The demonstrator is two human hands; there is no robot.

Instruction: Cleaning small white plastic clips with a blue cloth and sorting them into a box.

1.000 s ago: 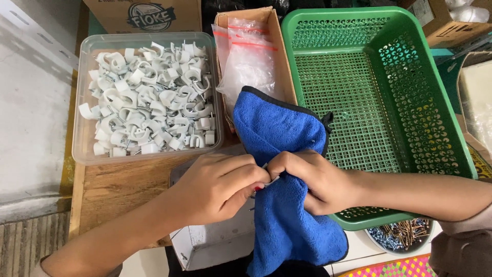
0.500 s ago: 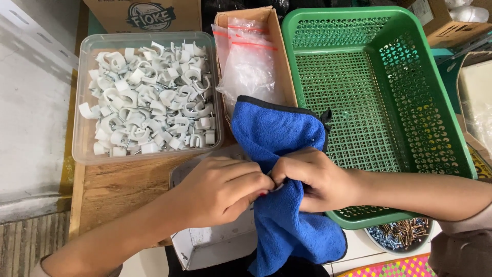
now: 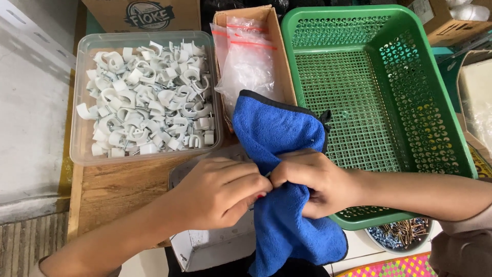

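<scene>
1. Both hands have barely shifted since earlier, knuckles meeting over the blue cloth (image 3: 279, 154).
2. Left hand (image 3: 223, 192) and right hand (image 3: 310, 182) each grip it closed.
3. Beyond them sits a clear tub of white clips (image 3: 146, 97).

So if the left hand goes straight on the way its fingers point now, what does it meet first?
The left hand points right, toward the right hand. Its fingers already touch the blue cloth bunched between both hands, so it would probably meet that cloth first, then the right hand behind it.
</scene>
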